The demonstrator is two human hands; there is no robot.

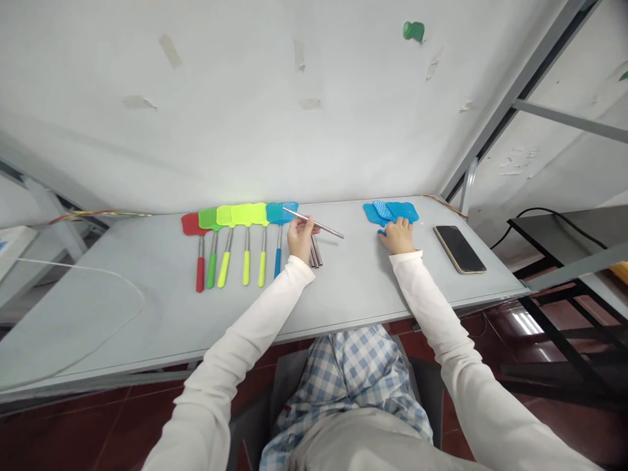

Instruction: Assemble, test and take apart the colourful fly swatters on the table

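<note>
My left hand pinches a thin metal rod, held slanting above the table. Below and beside that hand lie several more metal rods, partly hidden by it. At the right, my right hand has its fingers on a small group of blue fly swatter heads; its grip is partly hidden. Left of my left hand is a row of whole fly swatters: a red one, a green one, several yellow ones and a blue one, their heads overlapping.
A phone lies on the grey table at the right. A white cable curves over the left side. The white wall stands behind, with metal frame bars at the right. A dark stool or table is beyond.
</note>
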